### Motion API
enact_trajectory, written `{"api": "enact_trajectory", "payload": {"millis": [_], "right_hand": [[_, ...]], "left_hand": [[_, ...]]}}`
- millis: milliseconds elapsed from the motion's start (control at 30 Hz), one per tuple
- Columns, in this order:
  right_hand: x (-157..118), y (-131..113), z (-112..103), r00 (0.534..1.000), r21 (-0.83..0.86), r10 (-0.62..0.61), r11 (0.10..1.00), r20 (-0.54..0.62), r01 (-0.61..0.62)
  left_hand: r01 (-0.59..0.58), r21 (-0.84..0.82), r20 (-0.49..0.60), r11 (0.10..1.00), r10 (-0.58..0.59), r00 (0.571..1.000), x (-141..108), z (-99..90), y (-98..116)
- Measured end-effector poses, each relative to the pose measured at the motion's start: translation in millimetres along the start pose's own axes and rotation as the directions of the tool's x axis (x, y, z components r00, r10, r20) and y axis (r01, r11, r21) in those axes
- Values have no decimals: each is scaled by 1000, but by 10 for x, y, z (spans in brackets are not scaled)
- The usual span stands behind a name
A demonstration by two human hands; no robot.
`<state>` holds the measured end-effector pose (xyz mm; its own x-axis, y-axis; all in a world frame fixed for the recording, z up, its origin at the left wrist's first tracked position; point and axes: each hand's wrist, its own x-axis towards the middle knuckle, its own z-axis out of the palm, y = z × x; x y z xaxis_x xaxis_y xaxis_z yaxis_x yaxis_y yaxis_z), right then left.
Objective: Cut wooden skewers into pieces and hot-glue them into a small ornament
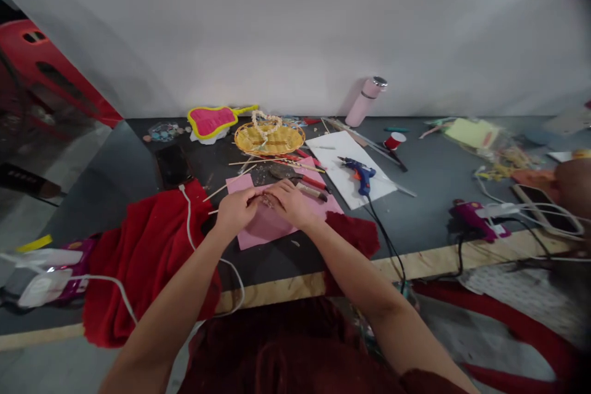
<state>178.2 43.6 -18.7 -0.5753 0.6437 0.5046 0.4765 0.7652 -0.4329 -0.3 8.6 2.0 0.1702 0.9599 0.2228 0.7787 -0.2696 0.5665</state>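
The dark table (429, 166) stretches out in front of me, with both of my forearms reaching in over its pale near edge. The rumpled red cloth (152, 252) covers much of my left side, a white cable trailing over it. My pink sheet (263, 231) lies straight ahead, under my two hands, and the white sheet (339, 183) lies beyond it to the right. The yellow woven basket (249, 137) sits farther back, near the wall.

My left hand (237, 212) is bent in from its side of the pink sheet, its fingers drawn together and curled, thumb close to the fingertips. My right hand (290, 202) comes from the other side, fingers bent and held narrow, pointing toward the left ones. The two sets of fingertips almost meet over the sheet. I cannot tell whether either hand pinches anything, since the knuckles hide the undersides.

The blue glue gun (363, 180) rests on the white sheet, well apart from my fingers. The red-handled pliers (314, 181) lie just beyond my right hand, and thin sticks (229, 183) lie past my left. Smallest of all, the pale bits (268, 200) show right between my fingertips, over the pink sheet, too blurred to make out.
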Motion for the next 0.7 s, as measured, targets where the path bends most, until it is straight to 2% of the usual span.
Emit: {"api": "enact_trajectory", "payload": {"millis": [133,367,700], "right_hand": [[0,-31,-55,999,-53,12,999,50,-10],[-29,-106,-94,985,-180,83,982,151,-55],[-58,-175,64,976,-149,183,975,117,-165]], "left_hand": [[-6,173,-33,985,12,999,-42,64,25],[-25,292,-71,956,47,996,-79,94,87],[21,400,-80,916,12,997,-113,124,120]]}}
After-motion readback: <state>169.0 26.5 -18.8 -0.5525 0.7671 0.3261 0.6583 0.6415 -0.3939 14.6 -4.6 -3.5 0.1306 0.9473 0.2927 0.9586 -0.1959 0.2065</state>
